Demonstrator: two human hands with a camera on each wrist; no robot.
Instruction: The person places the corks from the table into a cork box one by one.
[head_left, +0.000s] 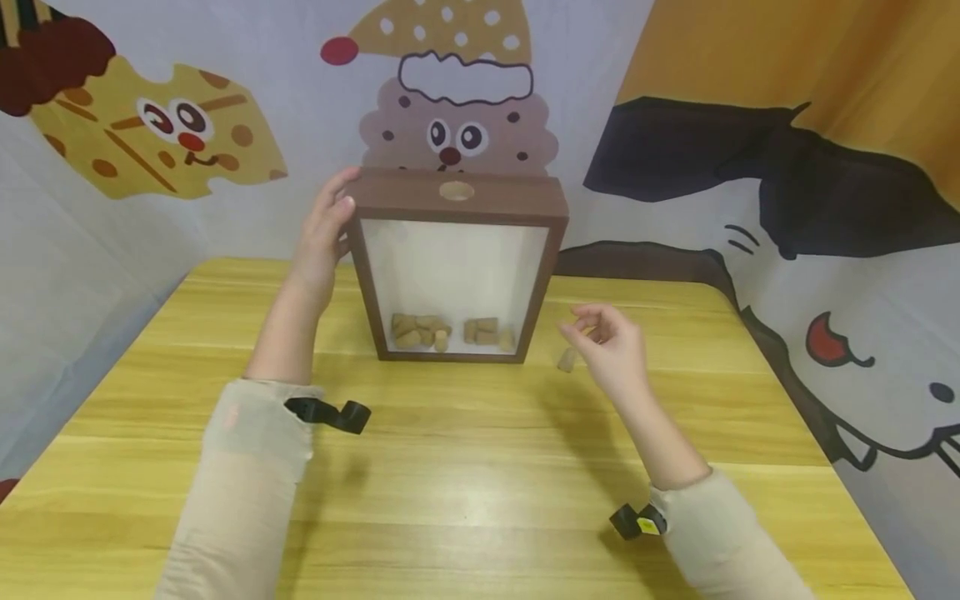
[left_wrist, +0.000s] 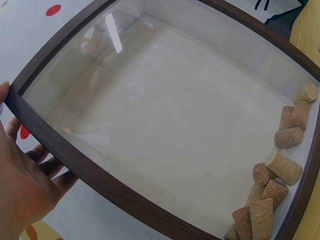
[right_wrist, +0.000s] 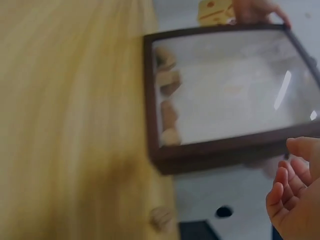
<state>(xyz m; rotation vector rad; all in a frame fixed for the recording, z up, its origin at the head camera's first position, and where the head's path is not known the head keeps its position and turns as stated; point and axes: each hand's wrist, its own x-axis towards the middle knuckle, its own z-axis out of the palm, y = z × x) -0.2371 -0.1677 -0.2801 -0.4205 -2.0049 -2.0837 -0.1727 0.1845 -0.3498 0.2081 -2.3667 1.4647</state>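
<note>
A brown-framed display box [head_left: 456,204] with a clear front stands upright on the table, a round hole in its top. Several corks [left_wrist: 284,167] lie in two groups along its bottom inside. My left hand [head_left: 324,237] grips the box's upper left corner, thumb towards the front and the other fingers behind the frame, as the left wrist view shows. To the right of the box, my right hand [head_left: 613,348] hovers above the table with loosely bent fingers; I see nothing held in it. Close below its fingertips, a single cork [head_left: 566,360] lies on the table.
The wooden table [head_left: 450,483] extends in front of the box and to both sides. Behind it hangs a cloth backdrop [head_left: 300,50] with cartoon figures. Small black cameras [head_left: 352,417] are strapped to both sleeved wrists.
</note>
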